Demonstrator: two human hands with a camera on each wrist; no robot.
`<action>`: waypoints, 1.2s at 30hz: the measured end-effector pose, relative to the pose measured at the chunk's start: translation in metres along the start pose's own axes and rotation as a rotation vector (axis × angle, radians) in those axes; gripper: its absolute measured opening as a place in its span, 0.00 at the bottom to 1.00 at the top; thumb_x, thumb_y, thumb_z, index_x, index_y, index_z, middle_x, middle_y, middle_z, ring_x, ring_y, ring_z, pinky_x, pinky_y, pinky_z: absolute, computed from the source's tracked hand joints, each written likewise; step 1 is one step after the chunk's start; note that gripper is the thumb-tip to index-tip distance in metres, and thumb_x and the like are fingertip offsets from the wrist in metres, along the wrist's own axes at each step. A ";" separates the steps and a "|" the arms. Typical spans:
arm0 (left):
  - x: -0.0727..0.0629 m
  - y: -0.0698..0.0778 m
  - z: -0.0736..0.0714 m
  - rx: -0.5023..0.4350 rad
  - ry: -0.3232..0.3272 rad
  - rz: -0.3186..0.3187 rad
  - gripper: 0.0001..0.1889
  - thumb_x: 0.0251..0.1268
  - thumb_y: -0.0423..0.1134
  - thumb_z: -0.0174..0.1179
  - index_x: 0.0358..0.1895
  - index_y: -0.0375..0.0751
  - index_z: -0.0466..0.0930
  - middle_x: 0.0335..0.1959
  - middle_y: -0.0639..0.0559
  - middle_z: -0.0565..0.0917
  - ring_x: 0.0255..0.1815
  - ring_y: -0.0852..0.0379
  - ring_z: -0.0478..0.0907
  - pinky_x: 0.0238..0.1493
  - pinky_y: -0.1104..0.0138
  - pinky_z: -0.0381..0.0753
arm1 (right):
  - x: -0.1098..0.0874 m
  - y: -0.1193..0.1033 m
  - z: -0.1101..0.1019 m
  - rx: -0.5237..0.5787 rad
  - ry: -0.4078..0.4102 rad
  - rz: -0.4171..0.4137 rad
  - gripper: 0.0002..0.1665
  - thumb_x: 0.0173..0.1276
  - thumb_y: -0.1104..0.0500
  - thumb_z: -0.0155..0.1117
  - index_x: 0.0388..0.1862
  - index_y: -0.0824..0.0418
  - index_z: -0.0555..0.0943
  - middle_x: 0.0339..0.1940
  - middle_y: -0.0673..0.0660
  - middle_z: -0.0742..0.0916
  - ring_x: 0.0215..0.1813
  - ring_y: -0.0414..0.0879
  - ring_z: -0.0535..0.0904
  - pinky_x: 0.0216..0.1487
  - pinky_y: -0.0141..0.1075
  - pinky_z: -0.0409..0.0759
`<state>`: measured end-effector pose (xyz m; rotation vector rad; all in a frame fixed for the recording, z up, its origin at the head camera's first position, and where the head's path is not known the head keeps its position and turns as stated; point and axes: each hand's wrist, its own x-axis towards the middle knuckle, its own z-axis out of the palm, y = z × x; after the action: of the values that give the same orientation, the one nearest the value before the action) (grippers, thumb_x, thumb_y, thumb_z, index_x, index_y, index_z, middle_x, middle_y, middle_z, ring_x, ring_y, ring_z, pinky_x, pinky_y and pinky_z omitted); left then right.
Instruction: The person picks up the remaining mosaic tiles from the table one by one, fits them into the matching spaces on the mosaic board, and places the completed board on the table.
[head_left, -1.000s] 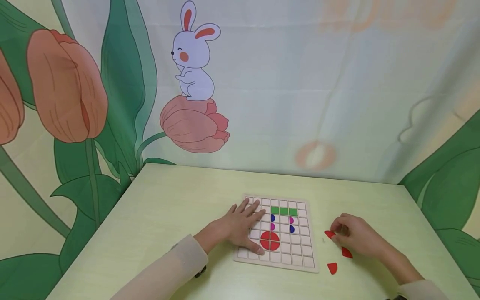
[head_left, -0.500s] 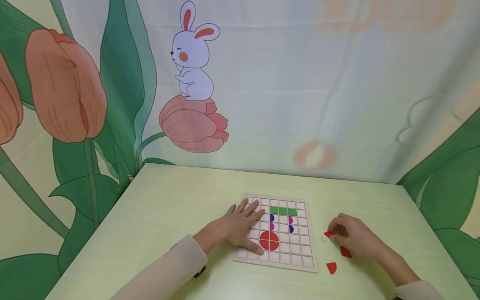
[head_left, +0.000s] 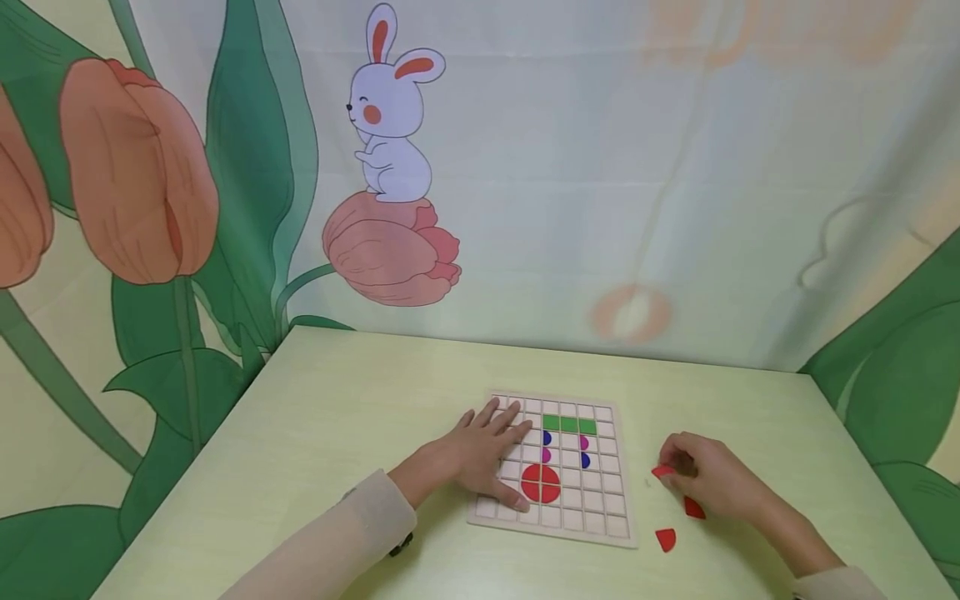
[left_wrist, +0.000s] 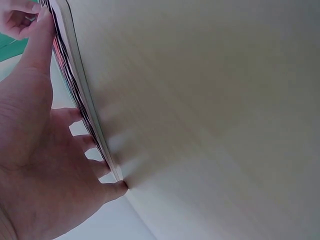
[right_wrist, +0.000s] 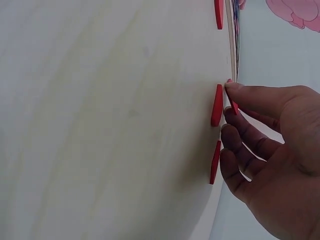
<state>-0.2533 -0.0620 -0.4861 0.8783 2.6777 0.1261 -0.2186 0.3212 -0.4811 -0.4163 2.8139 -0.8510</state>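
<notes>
My left hand (head_left: 483,454) rests on the left side of a square wooden grid board (head_left: 592,521), its fingers spread wide. In the left wrist view the left hand (left_wrist: 50,145) lies along the board's edge. Right of the board, my right hand (head_left: 712,471) pinches a red quarter-circle piece (head_left: 662,472) between thumb and fingers. The right wrist view shows this red piece (right_wrist: 232,102) tilted at the fingertips of the right hand (right_wrist: 272,135). On the board sit several red quarters (head_left: 550,474) forming a circle, green squares (head_left: 569,425), and blue and magenta half-circles (head_left: 586,460).
More red quarter pieces lie on the table: one near the front (head_left: 666,540) and one beneath the right hand (head_left: 695,507). The right wrist view shows another red piece (right_wrist: 215,162) below the fingers. The pale table (head_left: 360,400) meets a printed curtain (head_left: 525,167) behind.
The red piece at the right fingertips has tilted up slightly, the fingers now gripping it. The left hand stays in place on the board. The head view shifted slightly.
</notes>
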 end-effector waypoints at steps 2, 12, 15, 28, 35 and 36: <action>0.000 0.000 0.000 -0.002 0.001 0.005 0.66 0.50 0.84 0.63 0.89 0.59 0.44 0.90 0.51 0.38 0.89 0.41 0.33 0.84 0.40 0.43 | 0.000 0.000 -0.001 0.006 -0.007 -0.010 0.10 0.68 0.63 0.77 0.39 0.53 0.82 0.35 0.48 0.82 0.42 0.47 0.76 0.41 0.33 0.79; 0.002 -0.001 0.001 0.000 0.005 0.022 0.66 0.50 0.84 0.63 0.89 0.59 0.44 0.90 0.50 0.38 0.89 0.40 0.33 0.84 0.39 0.44 | 0.004 0.002 -0.006 0.029 -0.037 -0.011 0.09 0.70 0.63 0.75 0.38 0.53 0.82 0.31 0.48 0.82 0.38 0.46 0.76 0.36 0.32 0.78; 0.001 0.000 0.000 0.000 0.005 0.022 0.66 0.50 0.84 0.63 0.89 0.58 0.44 0.90 0.50 0.38 0.89 0.39 0.34 0.84 0.39 0.44 | 0.008 0.001 -0.007 0.023 -0.026 -0.020 0.10 0.70 0.63 0.76 0.37 0.53 0.81 0.30 0.48 0.81 0.37 0.46 0.76 0.35 0.32 0.77; -0.001 -0.001 0.000 0.015 -0.001 0.011 0.66 0.50 0.85 0.62 0.89 0.59 0.44 0.90 0.50 0.39 0.89 0.39 0.34 0.84 0.39 0.44 | 0.027 -0.012 0.003 0.039 0.037 -0.096 0.09 0.73 0.67 0.71 0.39 0.52 0.83 0.34 0.47 0.84 0.40 0.44 0.78 0.41 0.32 0.81; 0.000 -0.001 0.000 0.022 0.002 0.007 0.67 0.49 0.86 0.61 0.89 0.59 0.44 0.90 0.51 0.38 0.89 0.40 0.34 0.84 0.39 0.45 | 0.034 -0.027 0.009 0.088 0.019 -0.115 0.06 0.74 0.64 0.72 0.39 0.55 0.83 0.33 0.47 0.84 0.40 0.45 0.78 0.41 0.32 0.79; 0.000 0.000 0.000 0.018 0.001 0.006 0.67 0.49 0.86 0.62 0.89 0.59 0.44 0.90 0.51 0.38 0.89 0.40 0.34 0.84 0.39 0.45 | 0.035 -0.029 0.010 0.095 0.018 -0.121 0.06 0.74 0.64 0.72 0.39 0.55 0.83 0.33 0.47 0.83 0.40 0.45 0.78 0.41 0.33 0.79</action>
<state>-0.2538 -0.0622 -0.4862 0.8914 2.6815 0.1036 -0.2429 0.2819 -0.4759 -0.5725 2.7741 -1.0128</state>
